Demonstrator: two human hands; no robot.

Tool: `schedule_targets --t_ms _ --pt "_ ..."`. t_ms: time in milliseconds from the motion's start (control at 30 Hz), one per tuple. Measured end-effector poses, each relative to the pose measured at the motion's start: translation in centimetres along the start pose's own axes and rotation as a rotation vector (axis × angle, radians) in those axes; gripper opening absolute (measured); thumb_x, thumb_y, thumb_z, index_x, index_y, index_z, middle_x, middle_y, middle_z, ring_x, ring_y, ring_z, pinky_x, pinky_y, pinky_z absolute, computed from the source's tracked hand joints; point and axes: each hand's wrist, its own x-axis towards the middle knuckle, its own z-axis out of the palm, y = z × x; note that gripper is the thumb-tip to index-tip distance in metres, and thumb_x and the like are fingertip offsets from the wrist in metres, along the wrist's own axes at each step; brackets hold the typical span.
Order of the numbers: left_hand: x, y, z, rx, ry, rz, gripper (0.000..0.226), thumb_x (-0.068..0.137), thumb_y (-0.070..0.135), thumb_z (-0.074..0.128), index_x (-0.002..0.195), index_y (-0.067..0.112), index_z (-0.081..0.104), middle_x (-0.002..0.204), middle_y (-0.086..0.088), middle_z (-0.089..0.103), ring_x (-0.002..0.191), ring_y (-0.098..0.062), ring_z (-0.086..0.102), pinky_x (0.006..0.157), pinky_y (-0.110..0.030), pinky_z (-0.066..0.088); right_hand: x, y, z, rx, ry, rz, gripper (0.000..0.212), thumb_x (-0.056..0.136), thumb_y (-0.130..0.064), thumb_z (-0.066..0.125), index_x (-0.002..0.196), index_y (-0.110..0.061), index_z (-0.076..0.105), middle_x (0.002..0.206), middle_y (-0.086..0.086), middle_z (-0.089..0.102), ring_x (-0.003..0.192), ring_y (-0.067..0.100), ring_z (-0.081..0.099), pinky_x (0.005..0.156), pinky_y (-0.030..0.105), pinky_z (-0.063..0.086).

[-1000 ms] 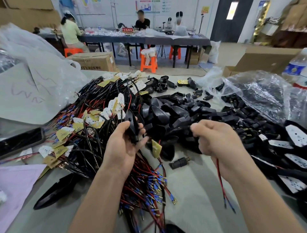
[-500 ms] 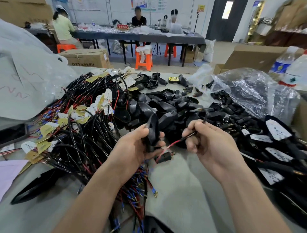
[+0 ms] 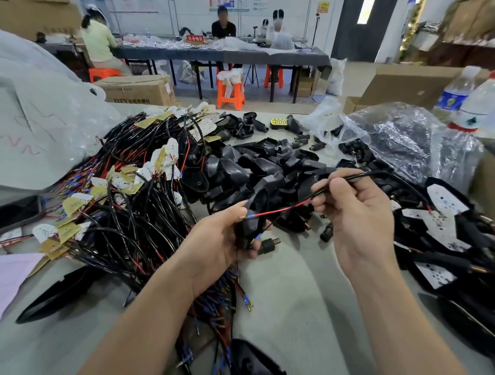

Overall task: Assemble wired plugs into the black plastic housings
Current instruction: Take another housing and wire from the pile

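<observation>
Black plastic housing (image 3: 255,211) gripped in curled left hand (image 3: 219,243), standing roughly upright. Red lead (image 3: 281,210) slanting down-left, blue terminal (image 3: 250,216) right at the housing, so probably just feed leftward along that slant. Black cable (image 3: 372,174) behind it pinched tight in right hand (image 3: 359,216), nearer hand for the push.

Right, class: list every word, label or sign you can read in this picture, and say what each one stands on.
"DTY", followed by blurred Chinese characters: on the cardboard box.
"不合格区", as far as it reads: on the red sign on the far table.
Blue label on the water bottle: blurred, unreadable.
The wall posters: too small to read.
</observation>
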Motion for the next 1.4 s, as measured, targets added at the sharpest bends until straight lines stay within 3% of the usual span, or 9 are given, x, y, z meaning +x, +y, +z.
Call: schedule_targets --t_ms 200,333,467,700,833,933,1100,1233,1400 --pt "0.6 0.0 0.1 0.075 0.06 0.061 0.037 0.097 0.024 0.039 0.102 0.018 0.075 0.084 -0.012 0.067 0.052 -0.016 0.041 0.046 -0.025 0.03 0.4 0.0 -0.4 -0.034 0.025 -0.02 0.024 0.102 0.003 0.049 0.09 -0.014 0.062 0.076 0.009 0.071 0.06 0.02 0.061 0.058 0.026 0.052" --pt "0.5 0.1 -0.3 0.183 0.155 0.138 0.05 0.077 0.034 0.048 0.115 0.024 0.078 0.083 -0.012 0.068 0.055 -0.016 0.043 0.05 -0.028 0.032 0.3 0.2 -0.3 -0.092 0.012 -0.029 0.025 0.1 0.005 0.051 0.089 -0.014 0.063 0.076 0.009 0.072 0.06 0.02 0.063 0.059 0.025 0.054" --pt "0.2 -0.2 -0.2 0.477 0.227 0.274 0.041 0.071 0.043 0.056 0.102 0.036 0.081 0.086 0.005 0.075 0.08 -0.011 0.066 0.075 -0.028 0.05 0.2 0.1 -0.1 -0.138 -0.019 -0.046 0.025 0.099 0.004 0.052 0.09 -0.016 0.065 0.079 0.009 0.074 0.065 0.022 0.066 0.061 0.025 0.055" --pt "0.2 -0.9 0.9 0.62 0.133 0.294 0.03 0.09 0.038 0.055 0.103 0.057 0.074 0.105 0.014 0.078 0.101 -0.001 0.071 0.083 -0.015 0.051 -0.1 -0.8 0.2 0.183 -0.052 0.162 0.022 0.103 0.0 0.048 0.093 -0.011 0.063 0.083 0.014 0.074 0.065 0.021 0.067 0.063 0.027 0.057" --pt "0.1 -0.4 0.8 0.491 0.028 0.197 0.029 0.096 0.038 0.052 0.109 0.039 0.078 0.112 -0.004 0.078 0.097 -0.019 0.071 0.094 -0.031 0.057 0.1 -1.1 0.2 0.32 -0.046 0.251 0.022 0.102 -0.001 0.047 0.091 -0.011 0.064 0.082 0.013 0.073 0.064 0.02 0.068 0.062 0.027 0.059" --pt "0.2 -0.4 0.8 0.269 -0.022 0.143 0.029 0.097 0.025 0.058 0.116 0.021 0.079 0.116 -0.016 0.076 0.092 -0.024 0.072 0.081 -0.031 0.061 0.1 -0.9 0.2 0.227 -0.082 0.215 0.022 0.102 0.0 0.047 0.091 -0.011 0.062 0.08 0.013 0.073 0.064 0.02 0.067 0.062 0.026 0.057" --pt "0.0 0.1 0.3 0.084 0.017 0.093 0.044 0.087 0.037 0.057 0.113 0.006 0.074 0.113 -0.021 0.076 0.076 -0.02 0.071 0.068 -0.028 0.06 0.2 -0.5 -0.1 0.022 -0.079 0.128 0.025 0.102 0.005 0.047 0.09 -0.01 0.062 0.077 0.012 0.072 0.063 0.022 0.063 0.061 0.027 0.054" --pt "0.2 -0.1 0.1 0.123 0.054 0.121 0.038 0.092 0.037 0.065 0.12 0.013 0.072 0.109 -0.017 0.077 0.071 -0.019 0.068 0.067 -0.028 0.059 0.1 -0.6 -0.2 -0.044 -0.105 0.132 0.025 0.101 0.005 0.048 0.088 -0.011 0.062 0.075 0.011 0.071 0.06 0.021 0.062 0.058 0.027 0.053" --pt "0.4 -0.3 0.4 0.131 0.157 0.195 0.058 0.081 0.047 0.062 0.126 0.011 0.066 0.111 -0.016 0.077 0.076 -0.018 0.069 0.067 -0.025 0.058 0.0 -1.2 -0.5 -0.01 -0.181 0.2 0.028 0.099 0.004 0.048 0.084 -0.013 0.063 0.072 0.013 0.068 0.054 0.02 0.056 0.053 0.026 0.047"
